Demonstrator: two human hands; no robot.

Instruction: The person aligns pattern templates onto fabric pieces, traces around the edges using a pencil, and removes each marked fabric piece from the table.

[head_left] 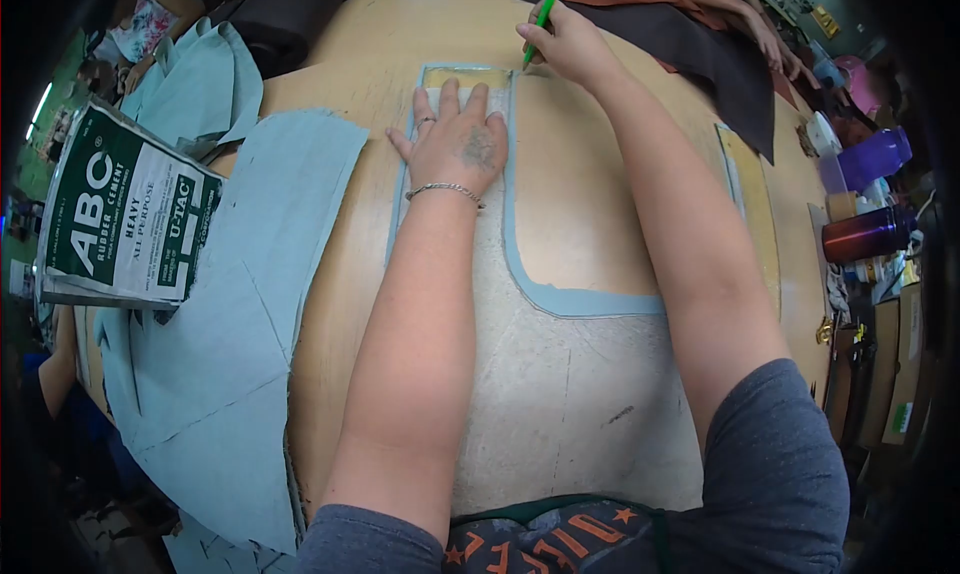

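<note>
My left hand point(458, 146) lies flat with its fingers spread on the narrow upper arm of a greyish-white pattern template point(580, 404). Under the template, a light blue sheet point(570, 302) shows as a border along its edges. My right hand point(575, 49) grips a green pen point(546, 12), its lower end near the template's upper right corner. A yellowish strip point(470, 77) crosses the template's top end, just beyond my left fingertips. Pencil-like lines and a dark smudge mark the template's wide lower part.
A rubber cement can point(130, 214) stands at left by stacked light blue pieces point(230, 344). Dark brown material point(690, 69) lies at upper right, near another person's hand point(768, 49). Tumblers, including a dark red one point(865, 236), line the right side. A dark roll point(285, 19) lies at the back.
</note>
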